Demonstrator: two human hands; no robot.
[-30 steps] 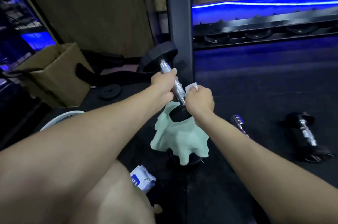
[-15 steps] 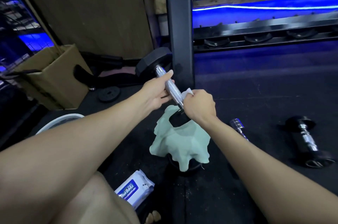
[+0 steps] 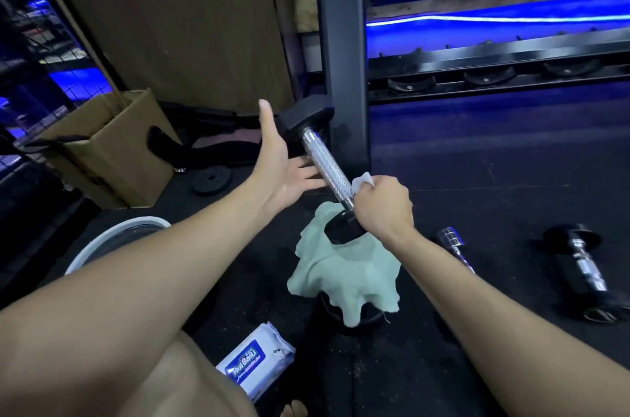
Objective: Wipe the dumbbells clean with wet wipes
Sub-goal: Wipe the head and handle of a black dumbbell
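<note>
floor (image 3: 477, 178): dark rubber mat; it carries everything here.
rack (image 3: 341, 41): black upright post just behind the raised dumbbell, its empty cradles running off to the right.
box (image 3: 112, 150): cardboard, open, at the far left of the floor.
dumbbell (image 3: 327, 161): the one being cleaned. it stands tilted, lower head resting on the green cloth, upper head leaning up toward the post, knurled handle bare along most of its length.
cloth (image 3: 344, 266): pale green, draped over a dark round thing on the floor, directly under the dumbbell.
second dumbbell (image 3: 579, 266): lies flat near the right edge of the floor, well apart from the hands; a chrome bar (image 3: 453, 241) lies between it and the cloth.
left hand (image 3: 283, 161): fingers released and spread, palm facing the handle, fingertips just beside or touching it. a second ago this hand was clenched around the upper handle; half a second ago it was already loosening.
right hand (image 3: 381, 205): fingers clenched at the bottom of the handle, grasping a white wipe (image 3: 363, 181) that pokes out above the thumb. it has stayed low on the handle through all three frames.
pack (image 3: 255, 365): wet wipes, near edge of the floor beside the knee; more of it is in view than before.
meaning: with the left hand off, the handle is open for the wipe to travel up; the right hand alone likely steadies the weight now, so it could tip.
</note>
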